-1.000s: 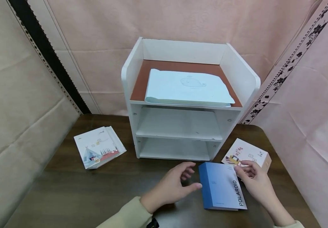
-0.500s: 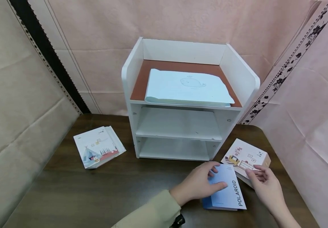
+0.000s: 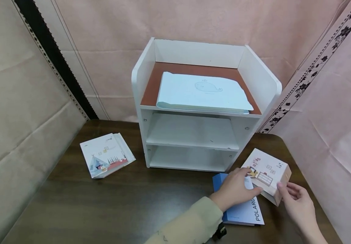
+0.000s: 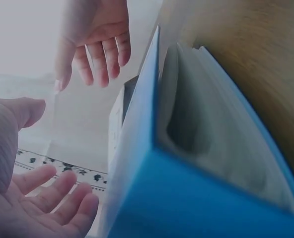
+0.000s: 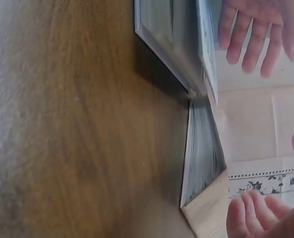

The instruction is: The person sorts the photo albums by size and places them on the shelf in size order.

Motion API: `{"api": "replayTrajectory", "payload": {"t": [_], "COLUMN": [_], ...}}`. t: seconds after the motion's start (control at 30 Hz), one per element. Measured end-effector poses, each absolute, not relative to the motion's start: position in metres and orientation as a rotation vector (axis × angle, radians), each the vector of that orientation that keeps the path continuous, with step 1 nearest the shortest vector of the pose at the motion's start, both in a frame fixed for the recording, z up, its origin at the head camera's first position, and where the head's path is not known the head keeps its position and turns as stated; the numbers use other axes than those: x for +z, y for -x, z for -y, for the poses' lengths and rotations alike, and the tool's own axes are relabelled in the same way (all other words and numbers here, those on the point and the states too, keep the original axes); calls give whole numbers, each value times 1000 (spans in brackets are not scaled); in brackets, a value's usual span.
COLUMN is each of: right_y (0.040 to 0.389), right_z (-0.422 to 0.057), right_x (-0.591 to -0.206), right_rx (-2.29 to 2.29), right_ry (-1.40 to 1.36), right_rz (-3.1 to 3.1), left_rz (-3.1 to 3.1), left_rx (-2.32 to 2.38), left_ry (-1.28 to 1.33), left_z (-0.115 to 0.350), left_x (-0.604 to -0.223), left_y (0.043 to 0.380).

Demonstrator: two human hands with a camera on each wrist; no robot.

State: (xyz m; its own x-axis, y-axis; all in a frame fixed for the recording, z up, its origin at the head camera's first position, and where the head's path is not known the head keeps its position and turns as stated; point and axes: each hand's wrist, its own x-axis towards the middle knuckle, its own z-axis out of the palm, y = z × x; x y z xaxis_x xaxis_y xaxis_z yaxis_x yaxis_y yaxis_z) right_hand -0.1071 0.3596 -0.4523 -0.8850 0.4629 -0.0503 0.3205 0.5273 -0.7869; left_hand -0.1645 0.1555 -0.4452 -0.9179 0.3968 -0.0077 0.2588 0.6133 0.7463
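A blue photo album marked POLAROID (image 3: 241,211) lies flat on the table, its spine facing left. Behind and right of it is a white illustrated photo album (image 3: 268,169) with a pale pink spine (image 5: 209,203). My left hand (image 3: 238,189) hovers over the blue album, fingertips reaching toward the left side of the white one, fingers loosely bent and holding nothing. My right hand (image 3: 298,205) is at the white album's near right corner, thumb and fingers relaxed. In the left wrist view, the blue album's cover (image 4: 147,193) stands slightly apart from its pages.
A white shelf unit (image 3: 190,132) stands at the back of the table (image 3: 117,203). On its brown top lies a pale blue sheet-like item with a whale drawing (image 3: 206,93). Several thin white illustrated books (image 3: 105,156) are stacked at the left. Fabric walls surround the table.
My left hand has moved right, across the blue album toward the white one. My right hand has shifted right and nearer, from the white album's front left to its near right corner.
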Motion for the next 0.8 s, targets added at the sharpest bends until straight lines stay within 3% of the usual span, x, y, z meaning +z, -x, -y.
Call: {"api": "replayTrajectory", "payload": {"t": [0.13, 0.4, 0.8], "right_y": [107, 113, 113], "right_z": [-369, -379, -391], "right_x": [-458, -463, -456], "right_rx": [1362, 2004, 2385], "right_ry": [789, 900, 989], "right_rz": [2582, 2361, 2164], "left_rz": [-2712, -2835, -2892], "left_rx": [1113, 894, 572], "left_ry": [-576, -657, -488], "left_z": [-166, -179, -195], "left_x": [-450, -454, -464], "left_y": [167, 177, 187]}}
